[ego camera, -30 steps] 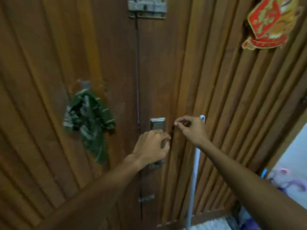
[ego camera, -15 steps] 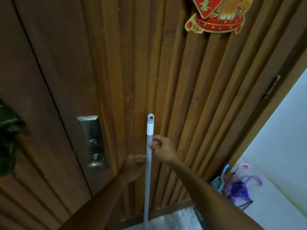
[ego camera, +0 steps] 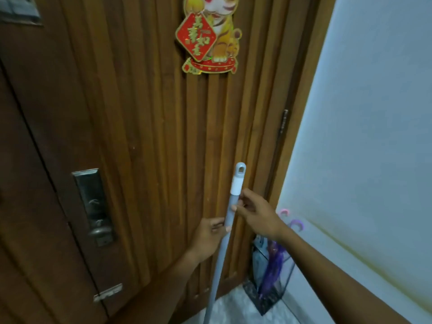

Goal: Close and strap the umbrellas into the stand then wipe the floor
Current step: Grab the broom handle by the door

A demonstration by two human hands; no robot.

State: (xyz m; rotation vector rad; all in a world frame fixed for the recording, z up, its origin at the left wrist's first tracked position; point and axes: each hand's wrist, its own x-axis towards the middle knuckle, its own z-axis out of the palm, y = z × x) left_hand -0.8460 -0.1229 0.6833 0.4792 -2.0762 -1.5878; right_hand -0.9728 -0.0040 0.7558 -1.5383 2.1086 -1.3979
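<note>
Left hand (ego camera: pixel 208 237) clasped pole (ego camera: pixel 219 265), right hand (ego camera: pixel 257 218) above

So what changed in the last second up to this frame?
The left hand let go of the door handle and moved right to hold the grey pole, below the right hand, which now pinches the pole under its white collar. The view swung right. The pole still stands upright by the door, and the umbrellas remain in the stand.
</note>
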